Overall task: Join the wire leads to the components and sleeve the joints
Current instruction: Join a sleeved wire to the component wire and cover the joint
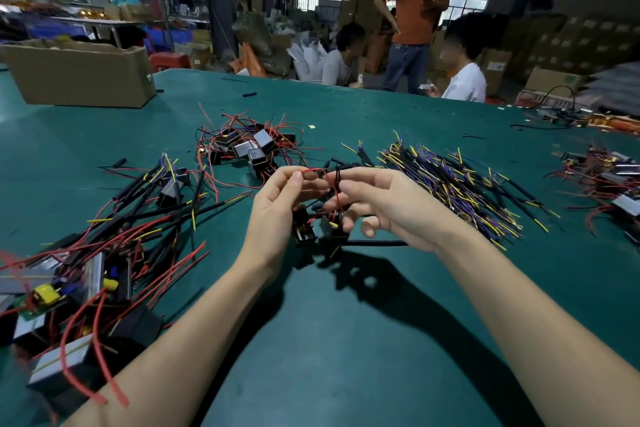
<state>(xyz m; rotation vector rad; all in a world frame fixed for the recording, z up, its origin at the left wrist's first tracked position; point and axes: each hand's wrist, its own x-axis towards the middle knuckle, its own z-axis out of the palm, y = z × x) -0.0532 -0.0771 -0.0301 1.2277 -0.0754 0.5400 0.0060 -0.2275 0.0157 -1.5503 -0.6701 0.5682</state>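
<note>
Above the green table mat (346,340), the left hand (277,208) pinches a thin red wire lead (313,170) between thumb and forefinger, and the right hand (384,204) pinches its other part together with a thin black wire, while small black box components (306,225) hang just under the fingers. I judge that this joint is only being made and has no sleeve yet. Farther away, a heap of sleeved pieces (104,246) lies at left, and the bare boxes with red leads (249,146) and loose yellow-tipped black wires (460,180) show that much work remains.
</note>
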